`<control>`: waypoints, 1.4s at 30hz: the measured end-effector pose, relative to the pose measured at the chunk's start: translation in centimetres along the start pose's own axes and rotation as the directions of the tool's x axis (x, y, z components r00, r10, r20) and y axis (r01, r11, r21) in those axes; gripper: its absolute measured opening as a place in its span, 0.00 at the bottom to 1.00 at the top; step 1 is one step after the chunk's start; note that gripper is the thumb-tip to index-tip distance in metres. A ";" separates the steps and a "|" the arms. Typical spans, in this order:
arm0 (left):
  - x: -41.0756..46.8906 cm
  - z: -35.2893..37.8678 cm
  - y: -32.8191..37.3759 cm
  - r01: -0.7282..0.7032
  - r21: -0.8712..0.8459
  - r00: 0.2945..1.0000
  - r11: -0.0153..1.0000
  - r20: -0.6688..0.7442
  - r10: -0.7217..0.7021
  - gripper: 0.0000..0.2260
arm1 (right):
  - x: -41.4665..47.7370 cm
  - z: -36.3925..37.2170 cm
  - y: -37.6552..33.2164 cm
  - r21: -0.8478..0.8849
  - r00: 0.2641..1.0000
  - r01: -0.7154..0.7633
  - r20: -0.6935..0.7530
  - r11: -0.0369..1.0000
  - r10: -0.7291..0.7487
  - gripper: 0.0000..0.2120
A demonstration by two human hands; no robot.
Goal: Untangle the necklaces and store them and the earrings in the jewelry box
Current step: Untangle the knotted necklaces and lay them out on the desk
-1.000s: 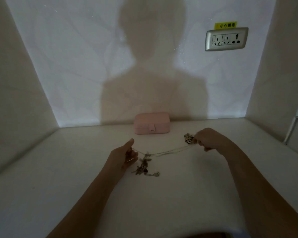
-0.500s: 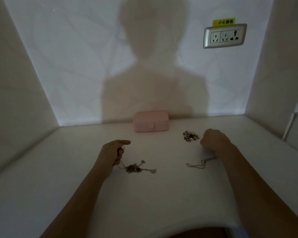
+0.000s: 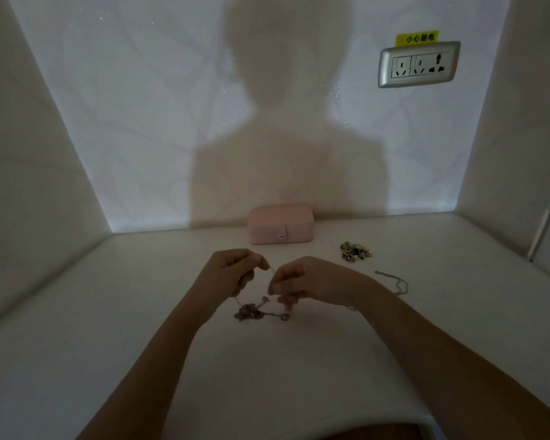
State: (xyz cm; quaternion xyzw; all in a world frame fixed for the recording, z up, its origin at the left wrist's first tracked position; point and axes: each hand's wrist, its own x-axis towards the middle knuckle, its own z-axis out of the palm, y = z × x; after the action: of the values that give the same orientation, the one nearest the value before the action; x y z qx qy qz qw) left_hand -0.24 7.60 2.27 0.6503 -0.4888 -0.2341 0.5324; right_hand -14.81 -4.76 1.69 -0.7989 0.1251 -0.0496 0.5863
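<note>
I am pinching the chain (image 3: 271, 272) with both hands, left hand (image 3: 232, 274) and right hand (image 3: 302, 281), just above the tangled necklaces (image 3: 248, 312) on the desk (image 3: 140, 312). I should be teasing loops apart slackly, not tugging. The closed jewelry box (image 3: 281, 223) is waiting beyond both hands, and the earrings (image 3: 354, 250) are lying past the right hand.

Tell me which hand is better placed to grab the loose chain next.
Right, probably: the loose chain lies beside the right forearm, the left hand farther off. Both pinch the tangled necklace, so the right hand must release its grip first.
</note>
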 end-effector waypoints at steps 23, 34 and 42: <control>0.2 -4.5 -2.5 0.507 -0.630 0.858 0.588 0.430 -0.280 0.18 | -3.1 -6.8 0.7 0.494 0.955 -0.277 0.044 0.824 0.294 0.07; 1.0 -4.8 -5.3 0.416 -0.241 0.819 0.877 -0.319 -0.476 0.11 | 3.8 -1.7 1.9 0.392 0.950 0.072 -0.306 0.917 0.056 0.18; 0.7 -1.9 -5.1 -0.014 0.607 0.981 0.795 -0.144 0.127 0.09 | 0.7 3.2 1.3 -0.549 0.954 -0.010 -0.256 0.836 -0.157 0.12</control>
State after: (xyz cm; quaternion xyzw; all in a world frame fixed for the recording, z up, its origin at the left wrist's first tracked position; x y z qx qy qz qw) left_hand 3.66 7.61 -1.67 0.7853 -0.5122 0.0125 0.3475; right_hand -13.58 -2.32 -0.58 -0.9202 0.1875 -0.1518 0.3082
